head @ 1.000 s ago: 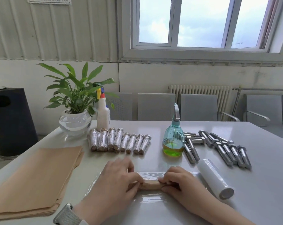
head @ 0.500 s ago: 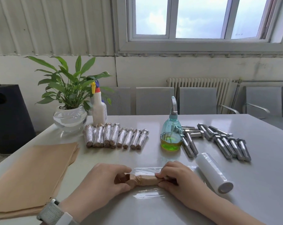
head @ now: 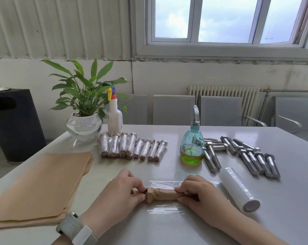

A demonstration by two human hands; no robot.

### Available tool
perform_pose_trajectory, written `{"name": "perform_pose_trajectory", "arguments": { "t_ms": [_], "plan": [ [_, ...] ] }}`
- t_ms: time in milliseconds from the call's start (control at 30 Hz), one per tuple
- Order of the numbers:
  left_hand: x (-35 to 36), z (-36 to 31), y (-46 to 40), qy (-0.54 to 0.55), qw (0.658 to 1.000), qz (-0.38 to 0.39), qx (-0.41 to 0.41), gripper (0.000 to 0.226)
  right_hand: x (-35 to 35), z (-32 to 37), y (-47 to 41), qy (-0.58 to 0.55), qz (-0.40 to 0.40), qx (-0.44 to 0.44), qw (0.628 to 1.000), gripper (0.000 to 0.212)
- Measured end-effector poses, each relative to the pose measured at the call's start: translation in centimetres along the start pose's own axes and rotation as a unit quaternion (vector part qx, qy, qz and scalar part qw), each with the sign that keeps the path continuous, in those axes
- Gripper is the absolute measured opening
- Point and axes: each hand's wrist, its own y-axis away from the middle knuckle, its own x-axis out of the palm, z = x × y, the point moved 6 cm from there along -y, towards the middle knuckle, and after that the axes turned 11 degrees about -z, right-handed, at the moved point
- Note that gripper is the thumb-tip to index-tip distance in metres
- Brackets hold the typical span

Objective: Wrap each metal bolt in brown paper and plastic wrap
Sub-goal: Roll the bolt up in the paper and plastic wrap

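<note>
Low in the middle of the frame, the left hand and right hand each pinch an end of a paper-wrapped bolt with curled fingers, holding it over a sheet of plastic wrap on the surface. The plastic wrap roll lies just right, bare bolts beyond it, and brown paper sheets at left.

Tan, creased brown-paper parcel on clear, glossy plastic film. Flat stack of plain tan paper sheets. Row of silvery film-wrapped bundles with brown ends. Bare grey steel bolts. White roll of cling film. Teal spray bottle with yellow-green liquid. White spray bottle with red, yellow and blue top. Green-leaved plant in clear glass bowl. Pale grey glossy table. Grey woven watch strap.
</note>
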Motion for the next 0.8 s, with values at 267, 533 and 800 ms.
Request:
{"name": "perform_pose_trajectory", "arguments": {
  "t_ms": [267, 533, 800],
  "plan": [
    [-0.2, -0.1, 0.1, -0.017, 0.998, -0.056, -0.014, 0.014, -0.1, 0.0, 0.1, 0.004, 0.003, 0.009, 1.000, 0.008],
    [-0.5, 0.3, -0.9, 0.069, 0.994, -0.007, -0.086, 0.012, -0.2, 0.2, 0.2, 0.010, 0.006, 0.012, 1.000, 0.009],
    [0.2, 0.1, -1.3, 0.005, 0.991, 0.054, -0.119, 0.007, -0.3, 0.4, 0.2, 0.018, 0.008, 0.010, 1.000, 0.011]
  ]
}}
